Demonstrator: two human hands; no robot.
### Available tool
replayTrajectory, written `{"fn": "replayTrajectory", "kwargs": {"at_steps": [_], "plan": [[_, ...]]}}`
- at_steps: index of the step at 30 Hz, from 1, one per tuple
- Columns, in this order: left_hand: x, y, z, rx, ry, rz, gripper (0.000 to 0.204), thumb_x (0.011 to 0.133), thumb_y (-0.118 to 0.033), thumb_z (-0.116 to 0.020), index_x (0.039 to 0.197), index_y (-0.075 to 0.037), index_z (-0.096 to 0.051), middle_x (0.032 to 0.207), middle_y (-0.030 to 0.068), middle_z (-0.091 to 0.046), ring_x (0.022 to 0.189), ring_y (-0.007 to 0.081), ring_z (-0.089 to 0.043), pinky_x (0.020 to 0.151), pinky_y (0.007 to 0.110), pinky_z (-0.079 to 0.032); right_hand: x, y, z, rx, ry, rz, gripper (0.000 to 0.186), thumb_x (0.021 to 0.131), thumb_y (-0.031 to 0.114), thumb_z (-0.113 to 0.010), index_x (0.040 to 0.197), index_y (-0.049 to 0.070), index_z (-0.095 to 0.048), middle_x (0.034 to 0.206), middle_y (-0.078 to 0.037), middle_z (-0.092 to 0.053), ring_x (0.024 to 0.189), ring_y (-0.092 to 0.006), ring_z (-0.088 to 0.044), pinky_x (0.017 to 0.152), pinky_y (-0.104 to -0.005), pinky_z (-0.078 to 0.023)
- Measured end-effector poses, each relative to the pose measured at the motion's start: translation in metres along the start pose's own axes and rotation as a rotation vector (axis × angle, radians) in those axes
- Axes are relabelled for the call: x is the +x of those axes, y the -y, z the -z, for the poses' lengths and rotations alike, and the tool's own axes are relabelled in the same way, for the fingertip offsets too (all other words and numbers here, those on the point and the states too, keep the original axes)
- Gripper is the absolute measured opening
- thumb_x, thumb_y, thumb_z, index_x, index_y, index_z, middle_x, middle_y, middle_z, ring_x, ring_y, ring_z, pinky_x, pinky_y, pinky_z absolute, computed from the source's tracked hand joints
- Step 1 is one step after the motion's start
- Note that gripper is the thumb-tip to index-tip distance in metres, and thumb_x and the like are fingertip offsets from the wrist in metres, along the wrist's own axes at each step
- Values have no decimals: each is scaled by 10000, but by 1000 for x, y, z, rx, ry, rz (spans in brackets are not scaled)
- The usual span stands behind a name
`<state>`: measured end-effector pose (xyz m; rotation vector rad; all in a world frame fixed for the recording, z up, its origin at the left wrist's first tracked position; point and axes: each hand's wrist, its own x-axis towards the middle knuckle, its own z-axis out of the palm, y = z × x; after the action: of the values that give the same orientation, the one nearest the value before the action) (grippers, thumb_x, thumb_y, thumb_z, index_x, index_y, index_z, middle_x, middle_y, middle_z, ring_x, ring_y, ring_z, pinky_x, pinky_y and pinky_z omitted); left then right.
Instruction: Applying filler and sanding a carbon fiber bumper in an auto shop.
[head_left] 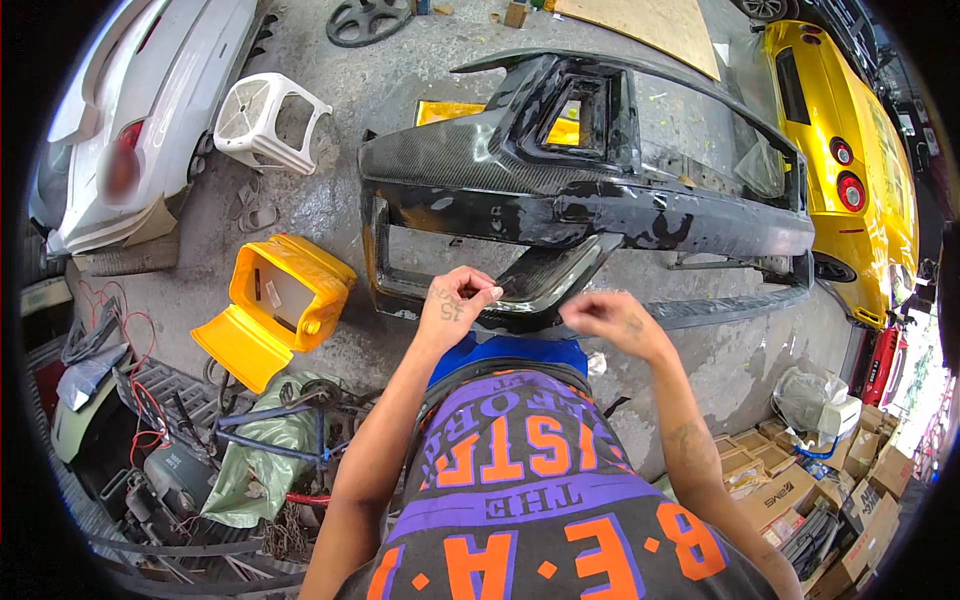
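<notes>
A large black carbon-fibre bumper (440,160) with blotchy dark patches and several openings lies across the middle, in front of me. My left hand (455,305) is pinched at its lower edge, beside a glossy dark angled section (570,275); whatever is between the fingertips is too small to make out. My right hand (615,322) hovers just right of that section with fingers curled in; I cannot tell whether it holds anything.
An open yellow plastic box (320,285) and white stool (255,105) stand left, near a white car (175,60). A yellow car (875,230) is at right. Clutter with hoses and green sheeting (250,490) lies lower left; cardboard boxes (775,490) lie lower right. A board (660,30) lies behind.
</notes>
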<state>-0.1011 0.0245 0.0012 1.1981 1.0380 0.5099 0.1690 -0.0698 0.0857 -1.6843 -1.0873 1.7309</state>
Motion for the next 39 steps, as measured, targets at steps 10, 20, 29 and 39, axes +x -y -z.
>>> {"fn": "replayTrajectory", "kwargs": {"at_steps": [10, 20, 29, 39], "plan": [[2, 26, -43, 172, -65, -204, 161, 896, -21, -741, 1055, 1, -726, 964, 118, -649, 811, 209, -642, 743, 345, -529, -129, -158, -30, -244, -213, -372, 331, 933, 234, -743, 1164, -3, -722, 949, -131, -768, 860, -188, -711, 784, -334, -560], [-6, 29, -62, 586, -135, -520, 169, 912, -35, -725, 1066, 37, -723, 937, 165, -605, 832, 342, -614, 748, 412, -512, 32, 1, 102, -840, -780, 580, 531, 890, 354, -790, 1328, 87, -652, 1309, -156, -665, 1225, -374, -592, 1087, -452, -431], [-8, 3, -87, 718, -114, -414, 74, 925, 12, -615, 862, 50, -621, 940, 192, -538, 903, 381, -553, 824, 468, -487, 114, -7, 118, -1180, -927, 501, 606, 928, 586, -617, 1349, 156, -688, 1039, -171, -737, 1023, -331, -678, 1019, -456, -440], [-1, 1, -103, 733, -189, -423, 29, 921, 40, -627, 939, 52, -647, 901, 181, -552, 831, 388, -576, 752, 450, -492, 118, -9, 121, -1124, -934, 476, 531, 940, 531, -610, 1310, 164, -717, 1006, -185, -740, 999, -334, -681, 1019, -452, -447]]}}
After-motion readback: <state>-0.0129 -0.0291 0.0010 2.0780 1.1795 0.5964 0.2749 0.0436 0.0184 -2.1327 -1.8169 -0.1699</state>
